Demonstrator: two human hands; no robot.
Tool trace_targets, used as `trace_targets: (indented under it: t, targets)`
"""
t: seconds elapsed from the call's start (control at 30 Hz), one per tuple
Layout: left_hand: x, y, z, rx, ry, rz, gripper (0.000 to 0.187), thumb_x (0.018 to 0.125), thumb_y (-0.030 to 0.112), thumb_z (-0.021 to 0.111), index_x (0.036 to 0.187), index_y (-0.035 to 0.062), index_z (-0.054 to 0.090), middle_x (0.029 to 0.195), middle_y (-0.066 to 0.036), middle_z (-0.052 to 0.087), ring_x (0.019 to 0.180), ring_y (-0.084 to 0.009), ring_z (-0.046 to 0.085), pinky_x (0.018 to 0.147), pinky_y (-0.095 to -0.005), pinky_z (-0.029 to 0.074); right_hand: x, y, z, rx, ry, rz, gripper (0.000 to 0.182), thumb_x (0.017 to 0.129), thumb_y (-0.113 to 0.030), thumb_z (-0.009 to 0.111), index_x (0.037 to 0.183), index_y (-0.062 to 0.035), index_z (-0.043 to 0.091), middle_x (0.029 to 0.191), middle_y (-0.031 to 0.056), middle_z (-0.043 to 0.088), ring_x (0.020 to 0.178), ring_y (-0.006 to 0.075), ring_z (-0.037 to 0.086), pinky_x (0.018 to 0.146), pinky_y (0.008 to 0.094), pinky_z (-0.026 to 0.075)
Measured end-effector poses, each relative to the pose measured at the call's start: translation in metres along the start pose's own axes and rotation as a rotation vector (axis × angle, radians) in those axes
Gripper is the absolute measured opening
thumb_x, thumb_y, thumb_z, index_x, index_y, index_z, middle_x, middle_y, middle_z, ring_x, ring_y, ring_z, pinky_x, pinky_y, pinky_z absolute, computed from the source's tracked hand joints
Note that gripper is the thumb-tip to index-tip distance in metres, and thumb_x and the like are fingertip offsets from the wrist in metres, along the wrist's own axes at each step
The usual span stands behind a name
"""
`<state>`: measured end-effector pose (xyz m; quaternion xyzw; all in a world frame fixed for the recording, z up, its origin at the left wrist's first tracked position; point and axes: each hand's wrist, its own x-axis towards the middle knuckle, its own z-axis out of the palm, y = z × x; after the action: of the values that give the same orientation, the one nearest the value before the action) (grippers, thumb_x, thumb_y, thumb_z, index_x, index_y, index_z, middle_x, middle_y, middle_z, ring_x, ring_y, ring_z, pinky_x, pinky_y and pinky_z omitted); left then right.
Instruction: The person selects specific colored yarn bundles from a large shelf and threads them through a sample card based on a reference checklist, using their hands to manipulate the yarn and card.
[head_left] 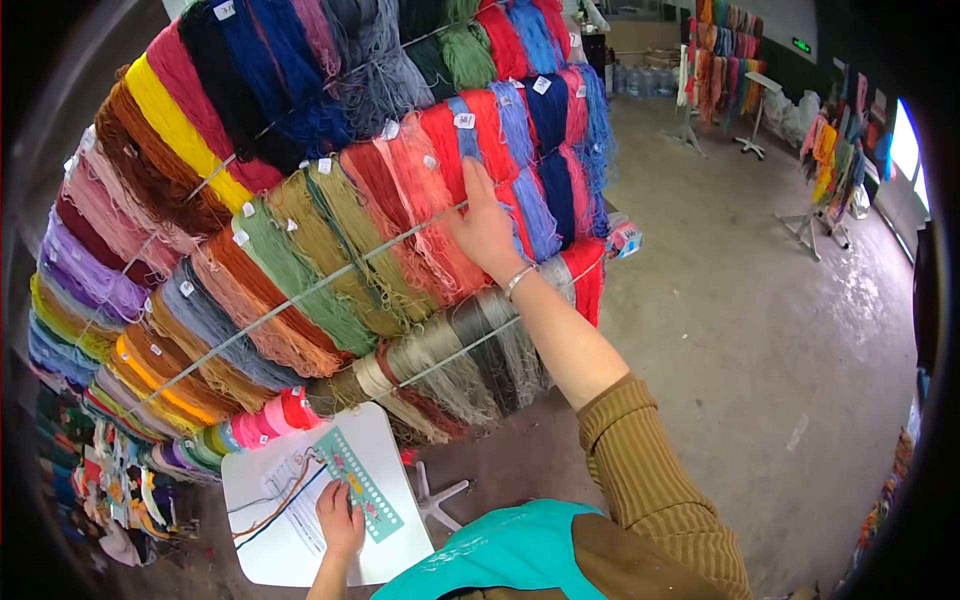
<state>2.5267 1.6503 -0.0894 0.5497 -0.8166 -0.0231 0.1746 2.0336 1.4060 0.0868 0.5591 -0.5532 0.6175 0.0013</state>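
My right hand (482,228), with a bracelet at its wrist, reaches up to the middle rack of thread hanks. Its fingers close over the lower part of a narrow blue hank (468,142) with a white number tag, between red hanks (440,150); the fingertips are partly hidden. Lower down, my left hand (341,520) lies with fingers stretched over the edge of a green card (375,505). Holes run along the card, and small coloured threads show on it. Beside it are a printed sheet (302,515) and several loose brown, blue and grey strands (285,505).
The card lies on a small white table (255,560) on a wheeled base (440,495). Metal rods (290,303) carry tiers of tagged hanks across the left. Farther off, more thread stands (800,222) rise from the concrete floor (720,330). Water bottles (645,80) stand at the back.
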Motion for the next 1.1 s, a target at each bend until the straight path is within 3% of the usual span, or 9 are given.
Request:
trace_targets:
  t: [0.07, 0.13, 0.27, 0.33, 0.43, 0.73, 0.93, 1.03, 1.1]
  targets:
    - [0.0, -0.001, 0.001, -0.002, 0.007, 0.011, 0.051, 0.078, 0.016, 0.062, 0.125, -0.0006, 0.053, 0.133, -0.019, 0.047, 0.12, -0.0376, 0.044, 0.104, -0.0471, 0.033, -0.006, 0.007, 0.004, -0.002, 0.012, -0.015, 0.07, 0.083, -0.019, 0.064, 0.144, -0.0014, 0.035, 0.148, 0.0206, 0.037, 0.118, 0.0394, 0.054, 0.092, 0.0438, 0.05]
    - [0.0, -0.002, 0.001, 0.0, 0.004, 0.008, 0.051, 0.078, 0.016, 0.062, 0.125, -0.0006, 0.053, 0.134, -0.019, 0.047, 0.121, -0.0376, 0.044, 0.104, -0.0471, 0.033, -0.01, 0.005, 0.003, -0.023, 0.133, -0.065, 0.066, 0.082, -0.009, 0.064, 0.142, -0.0009, 0.039, 0.146, 0.0205, 0.04, 0.082, 0.0282, 0.064, 0.074, 0.0347, 0.052]
    - [0.0, -0.001, 0.0, -0.004, 0.006, 0.01, 0.051, 0.079, 0.017, 0.062, 0.125, -0.0007, 0.053, 0.134, -0.019, 0.047, 0.121, -0.0375, 0.044, 0.104, -0.047, 0.032, -0.023, -0.022, -0.014, 0.12, 0.13, 0.136, 0.058, 0.083, -0.011, 0.062, 0.138, -0.0015, 0.043, 0.145, 0.0192, 0.041, 0.098, 0.035, 0.064, 0.083, 0.0414, 0.052]
    - [0.0, 0.0, 0.0, 0.004, -0.003, -0.004, 0.051, 0.079, 0.017, 0.062, 0.125, -0.0007, 0.053, 0.134, -0.019, 0.047, 0.121, -0.0374, 0.044, 0.104, -0.047, 0.032, -0.027, -0.022, -0.013, 0.125, 0.171, 0.033, 0.056, 0.082, -0.008, 0.061, 0.135, -0.0024, 0.046, 0.144, 0.0183, 0.042, 0.089, 0.0309, 0.067, 0.08, 0.0401, 0.053]
    - [0.001, 0.001, -0.001, 0.01, -0.01, -0.013, 0.051, 0.079, 0.017, 0.062, 0.125, -0.0008, 0.053, 0.134, -0.019, 0.047, 0.121, -0.0373, 0.044, 0.105, -0.047, 0.032, -0.025, -0.025, -0.006, 0.093, 0.12, -0.096, 0.057, 0.083, -0.009, 0.061, 0.137, -0.0039, 0.045, 0.146, 0.0184, 0.041, 0.09, 0.0301, 0.067, 0.08, 0.0408, 0.053]
    - [0.002, 0.002, -0.002, 0.009, -0.013, -0.011, 0.051, 0.078, 0.017, 0.062, 0.125, -0.0006, 0.054, 0.135, -0.019, 0.047, 0.122, -0.0374, 0.043, 0.105, -0.0474, 0.032, -0.002, -0.041, 0.019, 0.044, 0.017, -0.035, 0.071, 0.081, -0.013, 0.061, 0.145, 0.0007, 0.032, 0.151, 0.0199, 0.034, 0.104, 0.0372, 0.063, 0.083, 0.0433, 0.053]
    - [0.003, 0.003, -0.003, 0.002, -0.015, -0.01, 0.051, 0.078, 0.016, 0.062, 0.126, -0.0004, 0.053, 0.135, -0.019, 0.047, 0.122, -0.0372, 0.043, 0.105, -0.0469, 0.031, -0.002, -0.042, 0.02, 0.027, -0.048, -0.028, 0.071, 0.081, -0.014, 0.062, 0.145, 0.0007, 0.032, 0.151, 0.0203, 0.034, 0.106, 0.0385, 0.061, 0.085, 0.0434, 0.053]
    - [0.003, 0.003, -0.003, -0.006, -0.013, -0.003, 0.052, 0.078, 0.016, 0.062, 0.126, -0.0005, 0.053, 0.135, -0.019, 0.047, 0.122, -0.0371, 0.043, 0.105, -0.0466, 0.031, -0.005, -0.034, 0.013, -0.093, 0.046, -0.164, 0.069, 0.081, -0.013, 0.061, 0.143, 0.0005, 0.034, 0.149, 0.0203, 0.036, 0.102, 0.0383, 0.063, 0.082, 0.0435, 0.053]
    - [0.003, 0.004, -0.004, -0.01, -0.008, 0.002, 0.052, 0.078, 0.016, 0.062, 0.126, -0.0005, 0.053, 0.135, -0.019, 0.047, 0.122, -0.037, 0.043, 0.105, -0.0465, 0.031, -0.007, -0.031, 0.004, -0.042, 0.032, -0.11, 0.068, 0.081, -0.012, 0.061, 0.142, 0.0005, 0.036, 0.148, 0.0206, 0.038, 0.103, 0.0379, 0.063, 0.083, 0.0434, 0.053]
